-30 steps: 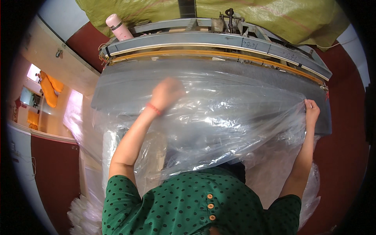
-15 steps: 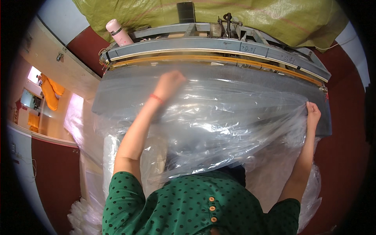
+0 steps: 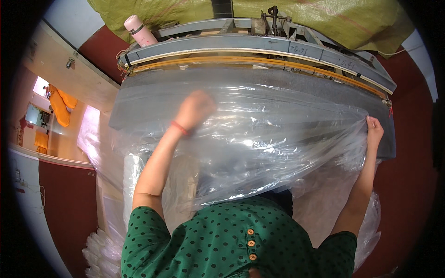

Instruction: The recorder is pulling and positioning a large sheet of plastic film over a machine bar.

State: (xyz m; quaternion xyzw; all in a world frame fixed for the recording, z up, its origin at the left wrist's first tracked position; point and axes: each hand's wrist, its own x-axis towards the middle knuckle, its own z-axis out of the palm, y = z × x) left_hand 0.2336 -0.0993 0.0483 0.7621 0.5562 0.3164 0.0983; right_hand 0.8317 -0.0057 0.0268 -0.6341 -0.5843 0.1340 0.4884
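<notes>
A wide sheet of clear plastic film (image 3: 259, 134) lies wrinkled over the grey worktable (image 3: 139, 90) and sags over its near edge toward my body. At the right end, my right hand (image 3: 374, 132) pinches a gathered corner of the film between thumb and fingers, pulling folds across the sheet. My left hand (image 3: 197, 110), with a red band at the wrist, is over the left-middle part of the film. Motion blurs its fingers, so whether they grip the film is hidden.
A metal frame (image 3: 199, 44) with orange strips (image 3: 222, 59) runs along the table's far side. A pink bottle (image 3: 139, 30) stands at its left end, a metal clamp (image 3: 274, 21) at its back. Yellow-green sheeting (image 3: 324, 18) hangs behind. Bundled clear plastic (image 3: 104, 255) lies lower left.
My left hand has moved slightly down and left over the film, still blurred. My right hand keeps its pinch on the film corner, a little farther right. The view has tilted slightly.
</notes>
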